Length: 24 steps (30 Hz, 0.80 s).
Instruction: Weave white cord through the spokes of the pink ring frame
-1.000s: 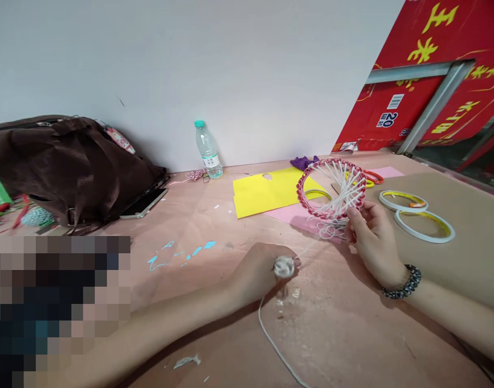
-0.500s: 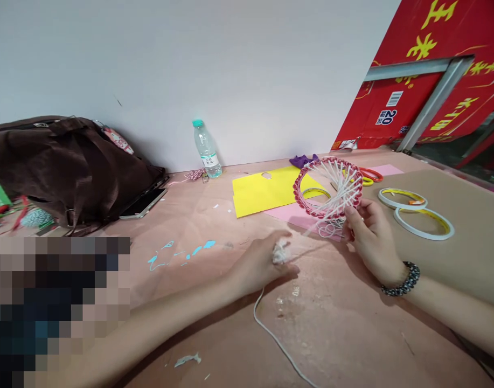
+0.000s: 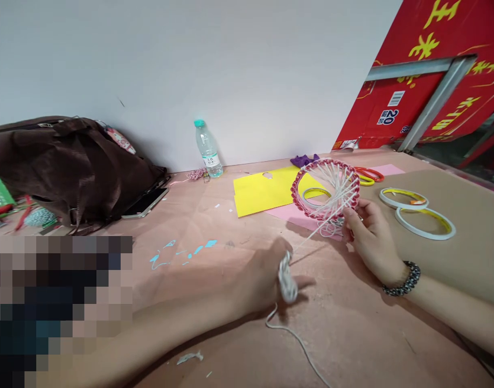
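My right hand (image 3: 370, 234) grips the lower right rim of a ring (image 3: 297, 196) wrapped in red and pink cord. White strands cross inside the ring, bunching toward the gripped side. In my left hand (image 3: 266, 275) is a bundle of white cord (image 3: 287, 280), partly blurred by motion. From that bundle a strand runs taut up to the ring, and a loose tail (image 3: 299, 342) trails down over the table. Behind the ring's lower edge lies a small heap of white string (image 3: 331, 228).
Yellow paper (image 3: 258, 194) and pink paper (image 3: 279, 215) lie behind the hands. Two tape rolls (image 3: 426, 229) sit at right, red-handled scissors (image 3: 371, 173) behind them. A water bottle (image 3: 208, 151), phone (image 3: 145, 202) and brown bag (image 3: 85, 167) stand toward the back left.
My left hand has moved slightly down and turned, so more of the white cord bundle shows. The ring has shifted a little left; my right hand keeps its grip.
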Available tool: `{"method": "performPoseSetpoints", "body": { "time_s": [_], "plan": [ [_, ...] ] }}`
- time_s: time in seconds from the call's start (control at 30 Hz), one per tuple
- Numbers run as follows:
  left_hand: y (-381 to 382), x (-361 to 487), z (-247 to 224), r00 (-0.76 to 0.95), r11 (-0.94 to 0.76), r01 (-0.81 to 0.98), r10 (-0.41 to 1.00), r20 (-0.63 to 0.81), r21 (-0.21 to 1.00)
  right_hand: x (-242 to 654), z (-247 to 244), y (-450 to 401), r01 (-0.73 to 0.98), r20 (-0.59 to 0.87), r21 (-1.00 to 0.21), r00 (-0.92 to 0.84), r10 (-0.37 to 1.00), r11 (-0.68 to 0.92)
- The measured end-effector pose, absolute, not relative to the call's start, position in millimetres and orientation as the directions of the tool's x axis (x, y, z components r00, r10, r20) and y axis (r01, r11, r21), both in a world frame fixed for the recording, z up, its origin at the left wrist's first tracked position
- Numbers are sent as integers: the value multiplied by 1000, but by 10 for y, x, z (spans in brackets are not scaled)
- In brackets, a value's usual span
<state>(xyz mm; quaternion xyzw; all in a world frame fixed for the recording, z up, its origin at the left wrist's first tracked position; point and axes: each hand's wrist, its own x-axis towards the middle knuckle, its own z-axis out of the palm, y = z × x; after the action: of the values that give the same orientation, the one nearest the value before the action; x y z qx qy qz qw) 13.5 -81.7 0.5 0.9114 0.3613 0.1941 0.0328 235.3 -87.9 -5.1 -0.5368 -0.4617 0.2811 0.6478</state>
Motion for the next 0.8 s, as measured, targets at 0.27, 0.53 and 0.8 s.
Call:
{"method": "performPoseSetpoints", "body": {
  "time_s": [0.27, 0.53, 0.8],
  "plan": [
    [-673, 53, 101, 875, -962, 257, 271, 401, 91, 2376, -110, -869, 139, 309, -951, 397, 864, 276],
    [-735, 145, 0, 784, -619, 257, 583, 214, 742, 2381, -90, -888, 164, 292, -955, 383, 876, 247],
    [-559, -13, 420, 949, -65, 241, 223, -222, 968, 2363, -49, -851, 111, 224, -975, 455, 862, 194]
  ]
}}
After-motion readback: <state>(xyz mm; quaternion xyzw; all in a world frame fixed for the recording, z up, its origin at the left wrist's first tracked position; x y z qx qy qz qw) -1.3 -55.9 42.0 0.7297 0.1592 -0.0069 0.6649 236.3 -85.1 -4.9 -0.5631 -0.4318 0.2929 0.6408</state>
